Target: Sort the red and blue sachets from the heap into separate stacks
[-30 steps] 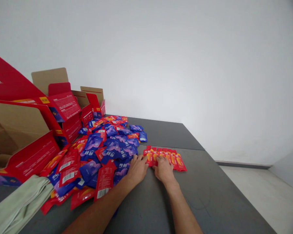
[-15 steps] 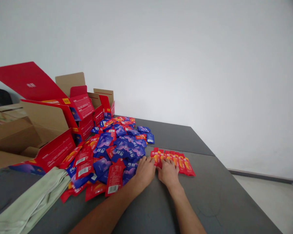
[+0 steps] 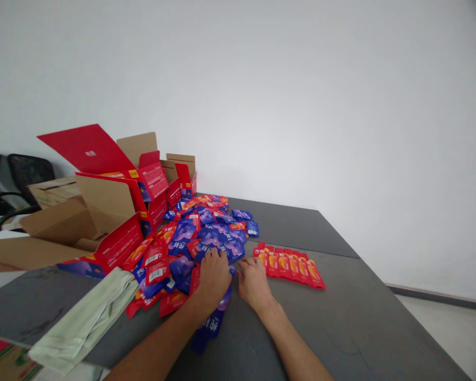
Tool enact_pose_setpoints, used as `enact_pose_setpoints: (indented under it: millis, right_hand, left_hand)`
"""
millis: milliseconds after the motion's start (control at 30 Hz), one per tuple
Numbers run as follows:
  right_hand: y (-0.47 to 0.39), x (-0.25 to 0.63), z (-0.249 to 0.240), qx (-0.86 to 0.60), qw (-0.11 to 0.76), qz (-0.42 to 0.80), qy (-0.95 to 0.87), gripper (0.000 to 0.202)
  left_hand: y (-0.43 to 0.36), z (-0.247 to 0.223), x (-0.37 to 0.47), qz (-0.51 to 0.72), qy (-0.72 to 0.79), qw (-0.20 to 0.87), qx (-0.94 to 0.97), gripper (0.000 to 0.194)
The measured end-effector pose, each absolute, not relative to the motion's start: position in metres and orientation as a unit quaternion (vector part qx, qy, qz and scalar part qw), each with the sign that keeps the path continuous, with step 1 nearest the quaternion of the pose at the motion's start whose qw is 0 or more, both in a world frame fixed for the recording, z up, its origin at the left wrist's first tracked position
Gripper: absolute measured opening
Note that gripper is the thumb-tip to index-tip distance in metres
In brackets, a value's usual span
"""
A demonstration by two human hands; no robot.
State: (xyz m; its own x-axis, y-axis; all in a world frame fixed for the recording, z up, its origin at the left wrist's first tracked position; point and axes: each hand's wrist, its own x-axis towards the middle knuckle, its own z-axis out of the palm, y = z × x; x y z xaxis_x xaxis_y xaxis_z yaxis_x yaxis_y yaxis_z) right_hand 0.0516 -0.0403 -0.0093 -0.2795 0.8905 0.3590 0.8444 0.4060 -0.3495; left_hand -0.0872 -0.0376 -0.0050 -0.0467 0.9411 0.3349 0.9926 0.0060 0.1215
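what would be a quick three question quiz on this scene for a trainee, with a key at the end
1. Multiple choice: which hand is over the pile of mixed packets? A: right; B: left; C: neither.
2. True or false: the pile lies between the open boxes and the row of red packets.
3. Fill in the blank: the folded cloth on the table is pale ____.

Key: 1. B, the left hand. 2. True. 3. Green.
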Motion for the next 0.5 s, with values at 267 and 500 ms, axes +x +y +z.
enact_pose_setpoints:
  millis: [267, 500]
  right_hand:
    - [-0.044, 0.037, -0.01, -0.491, 0.302, 0.085, -0.813, 0.029]
    - [-0.04, 0.044, -0.012, -0.469, 0.349, 0.131, -0.8, 0.031]
  left_hand:
    - [-0.04, -0.009, -0.107, -0.152, -0.705, 0.06, -0.69, 0.03]
    - [-0.024, 0.001, -0.101, -0.18, -0.649, 0.084, -0.735, 0.034]
